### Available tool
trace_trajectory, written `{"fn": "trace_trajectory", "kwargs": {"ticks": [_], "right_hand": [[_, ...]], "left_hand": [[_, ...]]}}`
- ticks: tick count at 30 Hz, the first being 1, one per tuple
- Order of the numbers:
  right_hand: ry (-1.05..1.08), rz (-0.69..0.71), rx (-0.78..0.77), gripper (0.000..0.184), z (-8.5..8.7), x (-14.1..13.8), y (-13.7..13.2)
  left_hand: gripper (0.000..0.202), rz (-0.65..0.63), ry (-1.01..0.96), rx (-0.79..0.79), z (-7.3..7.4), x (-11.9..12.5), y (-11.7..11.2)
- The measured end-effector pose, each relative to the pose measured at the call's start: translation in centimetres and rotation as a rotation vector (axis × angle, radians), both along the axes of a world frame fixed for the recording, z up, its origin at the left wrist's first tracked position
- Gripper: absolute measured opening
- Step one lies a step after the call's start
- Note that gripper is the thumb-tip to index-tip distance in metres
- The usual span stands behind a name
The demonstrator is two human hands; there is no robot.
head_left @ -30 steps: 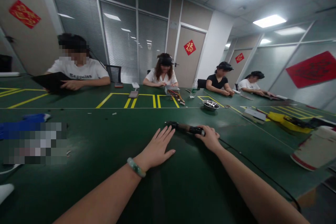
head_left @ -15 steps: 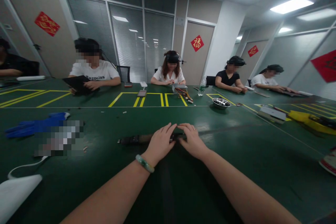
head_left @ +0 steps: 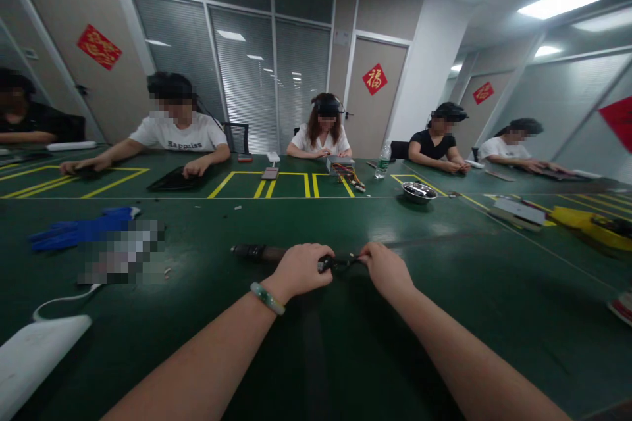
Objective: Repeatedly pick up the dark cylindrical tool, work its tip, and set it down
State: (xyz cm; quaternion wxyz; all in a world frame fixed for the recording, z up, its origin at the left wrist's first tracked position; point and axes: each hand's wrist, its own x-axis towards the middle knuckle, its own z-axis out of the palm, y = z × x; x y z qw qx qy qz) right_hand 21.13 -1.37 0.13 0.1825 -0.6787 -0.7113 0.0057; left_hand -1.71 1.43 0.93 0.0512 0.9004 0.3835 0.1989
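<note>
A long, dark rod-shaped thing (head_left: 272, 253) lies across the green table in front of me, brownish in the middle with a black left end and a small light tip. My left hand (head_left: 303, 270), with a green bangle at the wrist, is wrapped around it near its right end, hiding part of it. A black rounded part (head_left: 325, 264) sticks out past the fingers. My right hand (head_left: 388, 268) is closed in a pinch on the thin black piece (head_left: 349, 261) at the right end. Its exact kind cannot be made out.
Blue gloves (head_left: 83, 227) and a white block with a cable (head_left: 44, 355) lie at left. Across the table (head_left: 222, 355) are a metal bowl (head_left: 418, 193), a water bottle (head_left: 383, 161), a metal box with wires (head_left: 340, 163) and several seated people. A yellow item (head_left: 587, 223) lies at right.
My left fingers have gone from stretched out to curled around the rod-shaped thing. The right hand has shifted slightly right and closed into a pinch. A person across has lowered a black panel.
</note>
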Motion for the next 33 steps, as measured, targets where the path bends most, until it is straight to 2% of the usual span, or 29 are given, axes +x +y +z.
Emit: {"fn": "trace_trajectory", "kwargs": {"ticks": [2,5,9,13,20,27,33], "right_hand": [[0.094,-0.016,0.037,0.012,0.0,0.1,0.3],[0.145,0.035,0.019,0.012,0.1,0.0,0.7],[0.079,0.161,-0.01,0.008,0.0,-0.5,0.7],[0.001,0.218,-0.011,0.007,-0.6,-1.1,0.4],[-0.04,0.219,-0.078,0.008,-0.6,-1.4,0.5],[-0.062,0.113,-0.152,0.011,0.3,-1.2,0.0],[-0.038,0.189,-0.08,0.011,0.0,-1.7,0.0]], "left_hand": [[0.027,-0.014,0.008,0.032,0.1,0.1,-0.1],[0.023,-0.038,0.015,0.074,0.1,0.5,-0.1],[0.02,-0.044,0.045,0.087,0.0,1.1,0.0],[0.01,-0.044,0.041,0.096,0.0,1.7,-0.2],[0.01,-0.094,-0.024,0.089,-0.3,1.5,0.2],[0.011,-0.129,-0.057,0.102,-0.7,1.1,0.7],[0.011,-0.132,-0.074,0.097,-0.9,1.0,0.8]]}}
